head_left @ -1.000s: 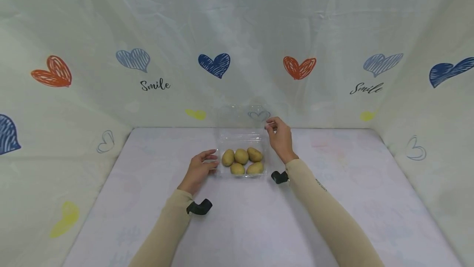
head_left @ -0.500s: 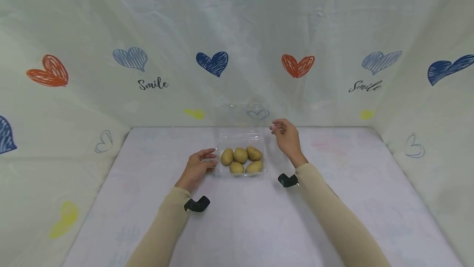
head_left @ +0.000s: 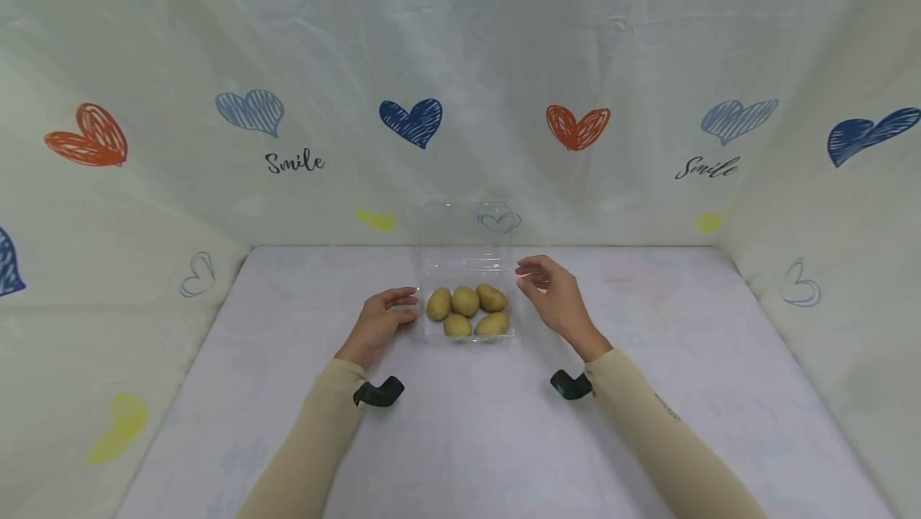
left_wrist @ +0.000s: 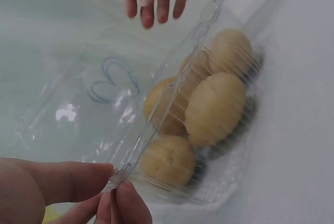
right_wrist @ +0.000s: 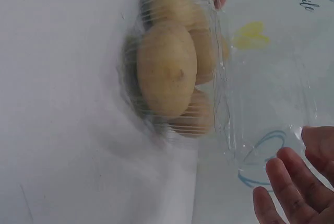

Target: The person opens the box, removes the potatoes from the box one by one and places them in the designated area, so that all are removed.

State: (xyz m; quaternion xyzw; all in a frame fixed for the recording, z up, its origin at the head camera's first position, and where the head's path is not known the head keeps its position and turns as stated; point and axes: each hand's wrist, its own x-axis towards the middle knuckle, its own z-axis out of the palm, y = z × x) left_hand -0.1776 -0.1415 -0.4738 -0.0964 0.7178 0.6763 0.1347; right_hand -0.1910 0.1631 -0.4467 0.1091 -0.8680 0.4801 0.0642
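Potatoes (head_left: 468,311), five, sit in a clear clamshell box (head_left: 466,263) at frame centre on the bench (head_left: 460,423), lid upright. Left hand (head_left: 380,321) pinches the box's left rim corner. Right hand (head_left: 556,299) hovers just right of it, fingers relaxed, holding nothing.

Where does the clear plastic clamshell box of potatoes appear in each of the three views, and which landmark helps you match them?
Head view: the clear plastic clamshell box sits at centre, between both hands, lid raised.
Left wrist view: the box fills the middle; the left hand pinches its near corner.
Right wrist view: the box lies upper centre, with the right hand apart at lower right.
Shared landmark: the brown potatoes inside.
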